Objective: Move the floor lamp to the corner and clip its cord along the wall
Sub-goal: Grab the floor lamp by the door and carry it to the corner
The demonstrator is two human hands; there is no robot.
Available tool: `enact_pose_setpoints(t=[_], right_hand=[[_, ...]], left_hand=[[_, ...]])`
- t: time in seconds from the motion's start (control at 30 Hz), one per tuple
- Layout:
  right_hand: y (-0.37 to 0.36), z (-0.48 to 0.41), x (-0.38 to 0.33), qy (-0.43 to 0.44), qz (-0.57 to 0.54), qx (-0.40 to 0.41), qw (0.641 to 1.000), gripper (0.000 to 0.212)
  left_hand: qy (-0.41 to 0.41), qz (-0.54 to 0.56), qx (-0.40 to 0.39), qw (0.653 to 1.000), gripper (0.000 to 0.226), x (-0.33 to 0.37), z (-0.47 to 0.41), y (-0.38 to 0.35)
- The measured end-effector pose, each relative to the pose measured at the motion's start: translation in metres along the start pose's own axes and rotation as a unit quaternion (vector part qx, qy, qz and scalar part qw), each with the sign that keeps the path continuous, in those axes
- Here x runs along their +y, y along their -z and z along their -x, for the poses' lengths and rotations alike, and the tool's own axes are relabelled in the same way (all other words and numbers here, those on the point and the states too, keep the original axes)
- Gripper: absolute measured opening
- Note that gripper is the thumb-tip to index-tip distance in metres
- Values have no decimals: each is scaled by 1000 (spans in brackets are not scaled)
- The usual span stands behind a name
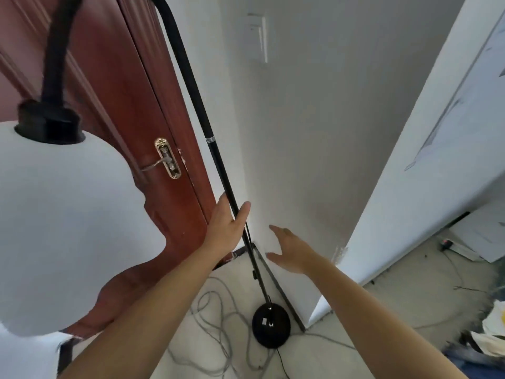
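The floor lamp stands near the wall corner: a thin black pole (216,149), a round black base (271,325) on the floor, and a white globe shade (62,222) close to the camera at left. My left hand (228,224) is wrapped loosely around the pole at mid-height, thumb and fingers on either side. To the right of the pole my right hand (291,251) hovers open, touching nothing. A thin black cord (281,362) trails from the base toward the bottom edge. A small black switch (254,274) hangs beside the pole.
A red-brown wooden door (153,127) with a brass handle (167,161) stands left of the corner. White walls with a dark skirting (284,291) meet behind the lamp. Grey cables (218,324) lie tangled on the tiled floor. Papers, a power strip and debris lie at right.
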State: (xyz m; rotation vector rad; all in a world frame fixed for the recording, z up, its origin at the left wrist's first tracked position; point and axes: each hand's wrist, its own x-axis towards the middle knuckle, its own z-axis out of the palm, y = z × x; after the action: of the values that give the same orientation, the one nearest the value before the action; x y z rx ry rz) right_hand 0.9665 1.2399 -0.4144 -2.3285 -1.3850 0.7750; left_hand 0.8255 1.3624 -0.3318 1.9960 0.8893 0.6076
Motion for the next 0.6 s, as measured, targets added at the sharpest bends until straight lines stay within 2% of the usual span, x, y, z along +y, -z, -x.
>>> enact_pose_setpoints(t=[0.07, 0.1, 0.23, 0.33, 0.43, 0.6], right_hand=[[-4, -23, 3, 2, -22, -37, 999, 82], [-7, -34, 3, 4, -31, -54, 998, 83], [-21, -68, 3, 17, -59, -107, 992, 85], [-36, -80, 7, 19, -67, -139, 988, 76], [-47, -78, 9, 8, -96, -136, 986, 65], [-48, -72, 3, 7, -97, -100, 990, 51]], left_hand=[[30, 40, 28, 998, 31, -7, -11, -11], [38, 58, 36, 997, 31, -10, -15, -16], [65, 93, 57, 992, 40, -24, -30, -29], [62, 125, 65, 988, 48, -29, -37, -34], [34, 129, 80, 988, 57, -29, -38, -36], [26, 143, 73, 987, 43, -14, -35, -37]])
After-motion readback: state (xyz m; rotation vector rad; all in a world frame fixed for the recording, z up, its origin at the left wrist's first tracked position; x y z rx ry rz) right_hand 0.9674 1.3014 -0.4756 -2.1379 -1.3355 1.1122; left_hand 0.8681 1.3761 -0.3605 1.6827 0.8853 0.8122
